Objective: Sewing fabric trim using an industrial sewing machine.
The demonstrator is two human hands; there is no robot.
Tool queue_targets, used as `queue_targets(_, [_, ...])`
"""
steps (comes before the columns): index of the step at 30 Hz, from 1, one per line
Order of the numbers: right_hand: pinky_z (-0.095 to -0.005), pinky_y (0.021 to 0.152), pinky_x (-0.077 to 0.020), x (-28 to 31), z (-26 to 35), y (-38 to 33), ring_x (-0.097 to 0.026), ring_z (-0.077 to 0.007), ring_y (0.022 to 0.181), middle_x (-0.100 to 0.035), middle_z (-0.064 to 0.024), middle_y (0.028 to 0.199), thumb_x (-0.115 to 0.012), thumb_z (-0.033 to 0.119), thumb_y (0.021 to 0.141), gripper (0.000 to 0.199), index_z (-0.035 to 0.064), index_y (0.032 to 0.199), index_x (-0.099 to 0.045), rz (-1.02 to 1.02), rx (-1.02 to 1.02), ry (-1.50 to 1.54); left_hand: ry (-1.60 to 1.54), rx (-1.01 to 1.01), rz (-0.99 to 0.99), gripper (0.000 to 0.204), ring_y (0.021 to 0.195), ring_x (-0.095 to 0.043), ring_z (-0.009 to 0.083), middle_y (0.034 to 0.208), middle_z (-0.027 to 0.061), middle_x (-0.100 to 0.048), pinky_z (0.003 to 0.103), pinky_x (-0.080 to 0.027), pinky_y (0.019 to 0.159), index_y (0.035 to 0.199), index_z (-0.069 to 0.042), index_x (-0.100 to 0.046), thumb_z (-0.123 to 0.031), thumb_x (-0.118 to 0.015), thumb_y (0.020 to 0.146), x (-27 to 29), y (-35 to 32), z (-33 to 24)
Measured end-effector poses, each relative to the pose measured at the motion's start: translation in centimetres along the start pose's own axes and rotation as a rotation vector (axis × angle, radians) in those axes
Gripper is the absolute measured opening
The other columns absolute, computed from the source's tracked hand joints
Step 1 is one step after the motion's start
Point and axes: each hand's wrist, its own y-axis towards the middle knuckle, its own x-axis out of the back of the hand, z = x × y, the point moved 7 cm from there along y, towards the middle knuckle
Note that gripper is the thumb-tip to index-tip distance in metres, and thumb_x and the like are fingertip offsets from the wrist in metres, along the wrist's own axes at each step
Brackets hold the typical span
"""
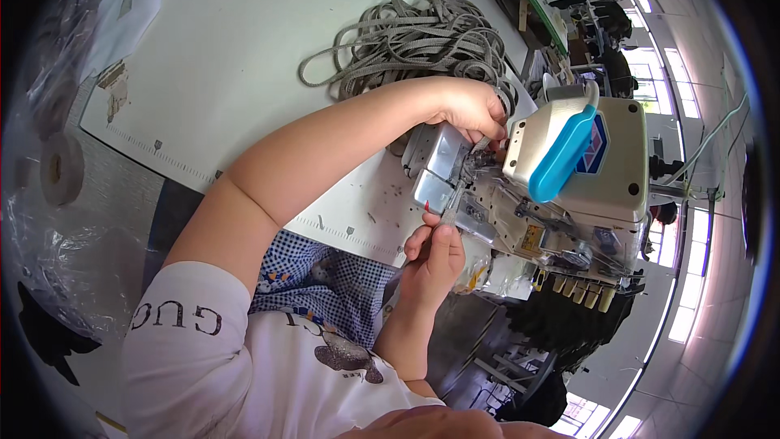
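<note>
Grey woven strapping lies in a loose, looped heap [406,57] at the far side of the white worktable [244,32], beyond my left forearm. My left hand [474,110] reaches across to the back of the cream sewing machine [630,162], its fingers curled in and closed on a short length of strap [483,145] beside the needle area. How firmly they grip I cannot tell. My right hand [436,260], nearer my body, pinches a narrow greyish strip [453,205] between thumb and fingers; the strip points toward the needle area and looks like the same strapping, though blur leaves this uncertain. A small red tip [426,206] shows just beside those fingers; its kind is unclear. The silvery work plate [447,154] lies between my two hands, and a blue lever-shaped part [562,154] stands on the machine head. I judge the step in hand to be lining up the strap for stitching. The next move probably calls for both hands to keep it flat and straight while guiding it under the needle.
</note>
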Motion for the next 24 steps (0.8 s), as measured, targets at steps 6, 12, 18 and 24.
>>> queue_targets(6, [-0.0180, 0.046, -0.0305, -0.25, -0.03, -0.05, -0.039, -0.0068, 0.047, -0.050, -0.0033, 0.058, -0.046, 0.023, 0.094, 0.028, -0.0025, 0.096, -0.058, 0.020, 0.016, 0.022, -0.074, 0.003, -0.068, 0.017, 0.071, -0.063, 0.0132, 0.084, 0.0071, -0.066, 0.025, -0.051, 0.063, 0.090, -0.002, -0.065, -0.016, -0.061, 0.083, 0.19, -0.27, -0.28])
queue_targets(12, [-0.0198, 0.044, -0.0276, -0.26, -0.08, -0.08, -0.036, -0.0073, 0.045, -0.046, -0.0024, 0.055, -0.043, 0.022, 0.095, 0.028, -0.0026, 0.096, -0.057, -0.017, 0.039, -0.021, -0.075, -0.007, -0.053, 0.020, 0.073, -0.062, 0.0135, 0.085, 0.0062, -0.065, 0.026, -0.051, 0.065, 0.094, -0.003, -0.064, -0.020, -0.060, 0.083, 0.19, -0.11, -0.11])
queue_targets(18, [-0.0199, 0.044, -0.0278, -0.20, -0.16, -0.10, -0.035, -0.0071, 0.045, -0.046, -0.0021, 0.055, -0.043, 0.021, 0.096, 0.028, -0.0026, 0.096, -0.057, -0.006, 0.045, -0.013, -0.090, 0.024, -0.004, 0.027, 0.079, -0.060, 0.0132, 0.090, 0.0058, -0.064, 0.027, -0.050, 0.072, 0.102, -0.005, -0.063, -0.026, -0.059, 0.085, -0.13, -0.24, 0.08])
queue_targets(24, [-0.0195, 0.044, -0.0282, -0.15, -0.22, -0.14, -0.035, -0.0066, 0.046, -0.046, -0.0018, 0.056, -0.043, 0.021, 0.096, 0.027, -0.0030, 0.096, -0.057, -0.027, 0.031, -0.001, -0.125, 0.036, -0.009, 0.024, 0.078, -0.061, 0.0138, 0.089, 0.0071, -0.064, 0.027, -0.050, 0.069, 0.100, -0.004, -0.062, -0.023, -0.057, 0.086, -0.21, -0.71, -0.36])
